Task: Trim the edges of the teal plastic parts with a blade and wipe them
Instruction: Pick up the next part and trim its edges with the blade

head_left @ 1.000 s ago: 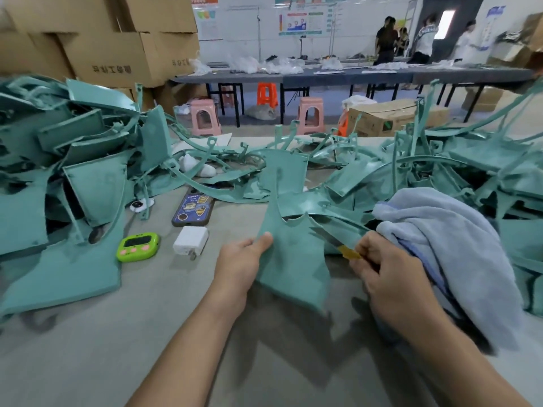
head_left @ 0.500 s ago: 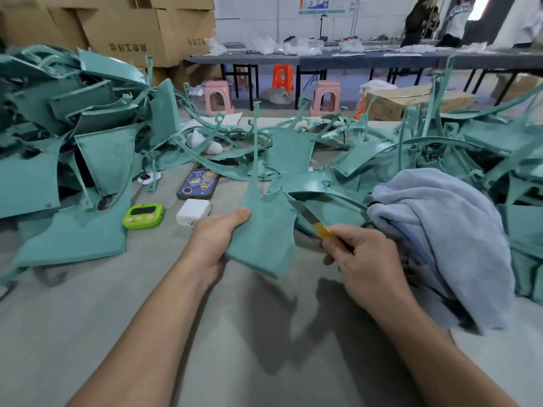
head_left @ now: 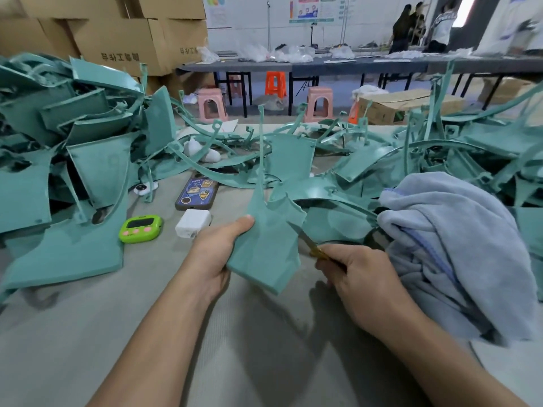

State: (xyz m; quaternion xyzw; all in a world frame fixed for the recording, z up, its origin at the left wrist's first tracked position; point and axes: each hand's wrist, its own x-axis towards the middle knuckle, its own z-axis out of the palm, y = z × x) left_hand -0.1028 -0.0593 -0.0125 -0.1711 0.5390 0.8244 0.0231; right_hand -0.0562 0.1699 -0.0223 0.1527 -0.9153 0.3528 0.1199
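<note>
A: Where's the part?
B: Your left hand (head_left: 219,254) holds 1 teal part (head_left: 266,245) upright over the table (head_left: 88,333), thumb clamped on its left edge. The other fingers are hidden behind it.
A: Blade?
B: Your right hand (head_left: 361,277) is fisted round the yellow handle, mostly buried. The blade (head_left: 299,235) tip sits at the part's right edge; can't tell if it's touching.
A: Cloth?
B: The blue towel (head_left: 458,245) is heaped just right of that hand. The loose teal piles (head_left: 73,142) run out of frame. The phone (head_left: 197,190) has its top under a curved strip.
</note>
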